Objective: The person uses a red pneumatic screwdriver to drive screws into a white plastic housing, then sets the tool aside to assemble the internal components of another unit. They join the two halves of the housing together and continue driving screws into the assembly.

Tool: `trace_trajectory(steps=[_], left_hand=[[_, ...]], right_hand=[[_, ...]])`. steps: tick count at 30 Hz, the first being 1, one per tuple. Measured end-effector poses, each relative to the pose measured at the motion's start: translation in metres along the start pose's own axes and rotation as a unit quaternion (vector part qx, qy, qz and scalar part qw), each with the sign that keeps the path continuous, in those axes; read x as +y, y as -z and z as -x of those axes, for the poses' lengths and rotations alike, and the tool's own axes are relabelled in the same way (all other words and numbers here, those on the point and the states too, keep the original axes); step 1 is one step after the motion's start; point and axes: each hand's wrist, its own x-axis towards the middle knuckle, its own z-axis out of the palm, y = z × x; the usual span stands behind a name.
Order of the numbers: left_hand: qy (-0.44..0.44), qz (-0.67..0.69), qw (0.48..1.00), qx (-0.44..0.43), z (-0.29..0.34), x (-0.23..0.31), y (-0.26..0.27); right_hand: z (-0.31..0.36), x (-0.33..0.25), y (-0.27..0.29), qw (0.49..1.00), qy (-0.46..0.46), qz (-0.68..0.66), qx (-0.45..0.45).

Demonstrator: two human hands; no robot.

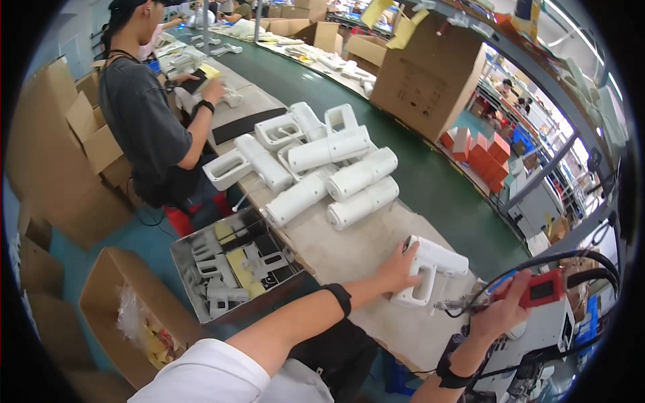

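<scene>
Left grip [398, 270] on white device [442, 258]

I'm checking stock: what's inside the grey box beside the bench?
Inside the box lie several white parts, some with looped handles, and yellow pieces among them. Whatever lies beneath them is covered, so the box's bottom can't be seen.

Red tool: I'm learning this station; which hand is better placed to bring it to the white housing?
Probably the right hand: it holds the red tool, tip near the white housing the left hand grips.
</scene>
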Motion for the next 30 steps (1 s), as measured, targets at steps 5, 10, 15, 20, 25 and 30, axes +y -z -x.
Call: trace_trajectory(steps=[5, 10, 15, 20, 25, 30], left_hand=[[0.002, -0.031, 0.999, 0.022, -0.005, -0.013, 0.009], [-0.016, 0.000, 1.000, 0.006, -0.002, -0.002, 0.002], [-0.039, -0.034, 0.998, 0.039, -0.004, -0.014, -0.004], [-0.031, -0.028, 0.999, 0.027, -0.001, -0.008, 0.000], [-0.033, -0.038, 0.998, 0.034, -0.003, -0.006, -0.002], [-0.016, -0.024, 0.999, 0.023, -0.005, -0.008, -0.002]], right_hand=[[0.003, 0.014, -0.003, 0.999, -0.039, -0.028, -0.026], [-0.004, 0.011, 0.005, 1.000, -0.018, 0.004, -0.020], [-0.002, 0.012, 0.003, 0.998, -0.031, -0.022, -0.053], [0.000, 0.039, 0.000, 0.998, -0.040, -0.026, -0.047], [0.004, 0.071, 0.004, 0.996, -0.026, 0.017, -0.089], [-0.003, 0.030, -0.003, 0.997, -0.020, 0.000, -0.081]])
